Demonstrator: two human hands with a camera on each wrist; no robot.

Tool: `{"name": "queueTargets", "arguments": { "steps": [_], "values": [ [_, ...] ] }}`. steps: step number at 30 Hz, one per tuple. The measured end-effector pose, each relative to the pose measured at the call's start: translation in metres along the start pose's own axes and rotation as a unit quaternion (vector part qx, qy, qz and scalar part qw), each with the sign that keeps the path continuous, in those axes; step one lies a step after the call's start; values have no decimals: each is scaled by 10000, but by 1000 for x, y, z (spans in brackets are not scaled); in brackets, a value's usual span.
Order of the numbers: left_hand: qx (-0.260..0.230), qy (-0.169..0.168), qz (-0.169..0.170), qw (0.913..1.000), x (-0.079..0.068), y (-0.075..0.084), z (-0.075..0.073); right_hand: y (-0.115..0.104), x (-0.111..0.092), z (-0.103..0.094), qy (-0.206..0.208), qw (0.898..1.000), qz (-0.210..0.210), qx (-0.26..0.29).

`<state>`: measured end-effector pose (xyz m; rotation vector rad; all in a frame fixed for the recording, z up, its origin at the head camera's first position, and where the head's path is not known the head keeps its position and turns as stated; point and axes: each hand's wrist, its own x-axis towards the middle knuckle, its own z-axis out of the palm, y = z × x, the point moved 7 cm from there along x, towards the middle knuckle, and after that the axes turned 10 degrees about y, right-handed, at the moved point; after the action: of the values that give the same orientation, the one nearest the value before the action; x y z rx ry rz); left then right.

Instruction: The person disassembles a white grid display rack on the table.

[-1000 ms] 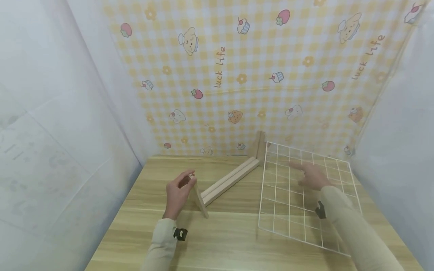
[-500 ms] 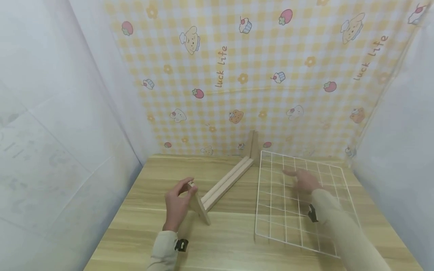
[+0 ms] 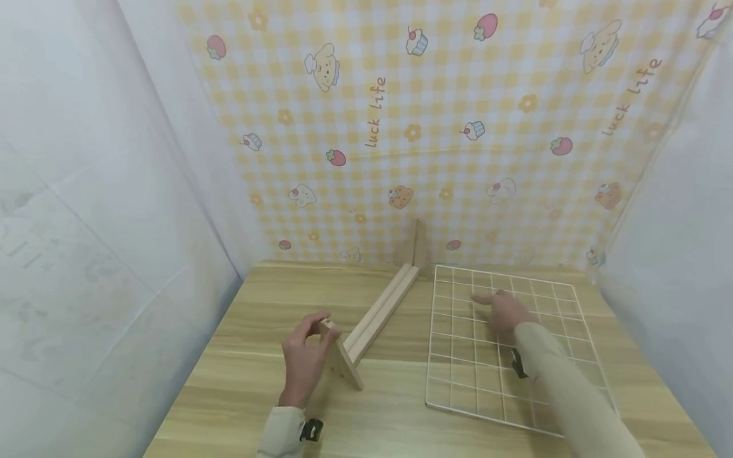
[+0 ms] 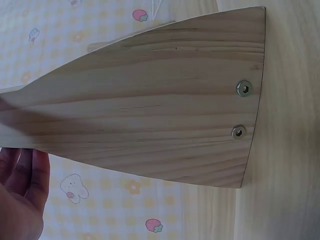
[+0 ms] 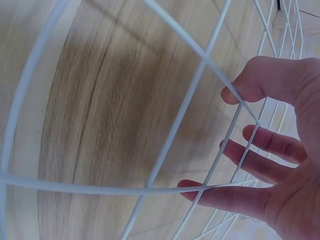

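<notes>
My left hand (image 3: 303, 362) pinches the top of the near end board of a wooden stand (image 3: 380, 315), fingers and thumb either side of it. In the left wrist view, that tapered end board (image 4: 150, 100) shows two bolts (image 4: 244, 88) near its wide edge, with curled fingers under its narrow end. Paired rails run back to the other upright end board (image 3: 420, 245). My right hand (image 3: 506, 312) lies over a white wire grid (image 3: 458, 356), thumb and fingers spread. In the right wrist view, the thumb (image 5: 257, 82) and fingers (image 5: 225, 200) touch the wires, which lie close over the tabletop.
The wood-grain table (image 3: 389, 413) meets a yellow checked cloth (image 3: 412, 159) at the back. Pale sheets (image 3: 114, 222) hang at both sides. A dark camera (image 3: 311, 430) is strapped to the left wrist.
The wire grid has come down lower and shifted slightly left with my right hand. The stand has swung, its far end going left, while my left hand keeps its grip and moves slightly nearer.
</notes>
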<state>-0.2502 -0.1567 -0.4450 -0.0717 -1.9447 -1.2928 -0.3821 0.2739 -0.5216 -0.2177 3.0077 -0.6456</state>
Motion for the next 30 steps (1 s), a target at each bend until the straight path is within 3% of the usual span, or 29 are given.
{"name": "queueTargets", "arguments": {
  "steps": [8,16,23,30],
  "values": [
    [-130,-69,82,9999,-11,5,3,-8,4,9,-73,9999,19,-145],
    [-174,-219,109,9995,-23,16,10,-7,11,19,157,9987,33,-489],
    [-433,-278,653,9965,-34,28,23,-15,11,20,515,9959,-129,-727],
    [-582,-278,842,9944,-38,38,33,-22,19,24,591,9973,-91,-434]
  ]
}}
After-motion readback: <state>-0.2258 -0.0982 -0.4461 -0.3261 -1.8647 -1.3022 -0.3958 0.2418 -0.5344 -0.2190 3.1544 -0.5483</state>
